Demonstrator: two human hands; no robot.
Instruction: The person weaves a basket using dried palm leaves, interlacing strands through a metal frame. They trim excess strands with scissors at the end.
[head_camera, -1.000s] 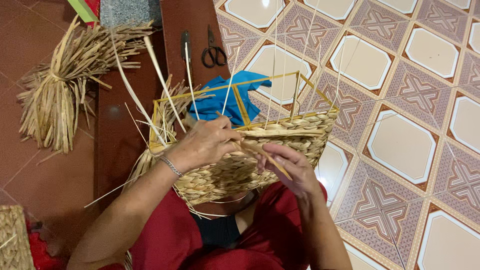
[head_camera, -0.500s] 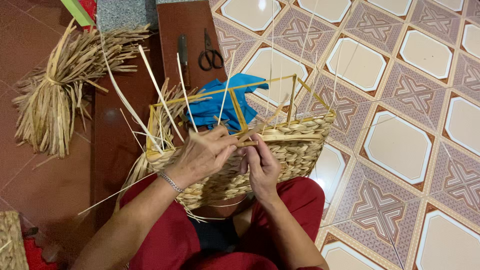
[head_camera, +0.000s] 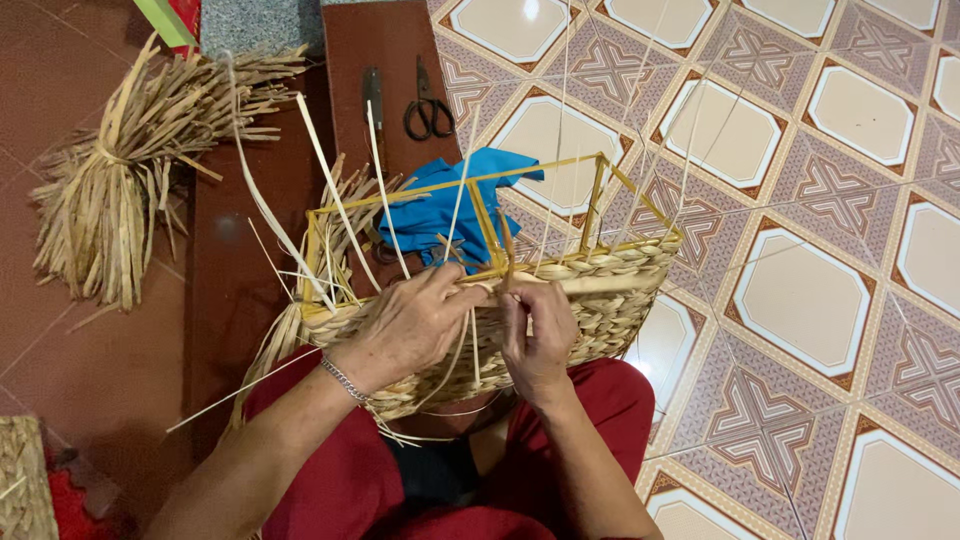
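The patterned tile floor (head_camera: 800, 300) fills your right, red floor at nine o'clock. A big bundle of dried straw (head_camera: 130, 190) lies at ten o'clock. Dead centre, on your lap, sits the half-woven basket (head_camera: 560, 300) on its yellow wire frame (head_camera: 480, 215), a blue cloth (head_camera: 440, 205) behind it at twelve. Your left hand (head_camera: 410, 325) grips the woven rim, fingers curled; your right hand (head_camera: 540, 330) pinches a straw strand (head_camera: 508, 250) just beside it. Scissors (head_camera: 428, 100) lie at twelve.
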